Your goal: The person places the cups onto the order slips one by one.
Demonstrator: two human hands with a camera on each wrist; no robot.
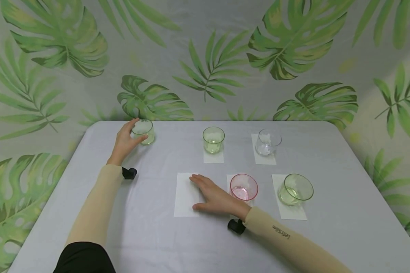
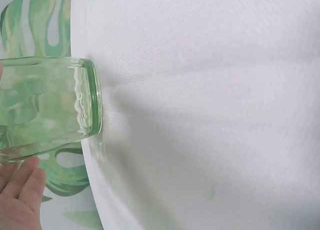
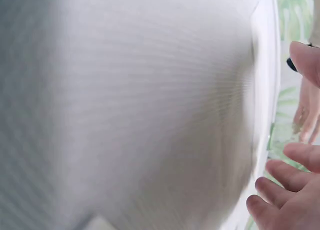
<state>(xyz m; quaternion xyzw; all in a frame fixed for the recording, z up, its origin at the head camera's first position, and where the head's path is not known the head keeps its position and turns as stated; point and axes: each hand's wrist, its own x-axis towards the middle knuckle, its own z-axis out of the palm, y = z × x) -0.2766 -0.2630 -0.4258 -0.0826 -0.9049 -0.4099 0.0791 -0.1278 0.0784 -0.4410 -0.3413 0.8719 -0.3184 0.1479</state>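
At the table's back left, my left hand (image 1: 126, 138) holds a clear green glass (image 1: 147, 137), thumb on the near side and fingers on the far side. The left wrist view shows this glass (image 2: 50, 104) upright with its base at the white cloth, and fingers (image 2: 22, 190) against its side. My right hand (image 1: 213, 195) reaches over a white paper rectangle (image 1: 184, 197) with its fingers spread, holding nothing. Just behind its wrist stands a pink glass (image 1: 244, 187) on another paper, partly hidden. In the right wrist view the right hand's fingers (image 3: 287, 177) are apart.
Another green glass (image 1: 213, 140) and a colourless glass (image 1: 268, 143) stand on papers in the back row. A wider-looking green glass (image 1: 295, 189) stands on paper at the front right. White cloth (image 1: 150, 235) covers the table; a leaf-patterned curtain (image 1: 225, 106) hangs behind.
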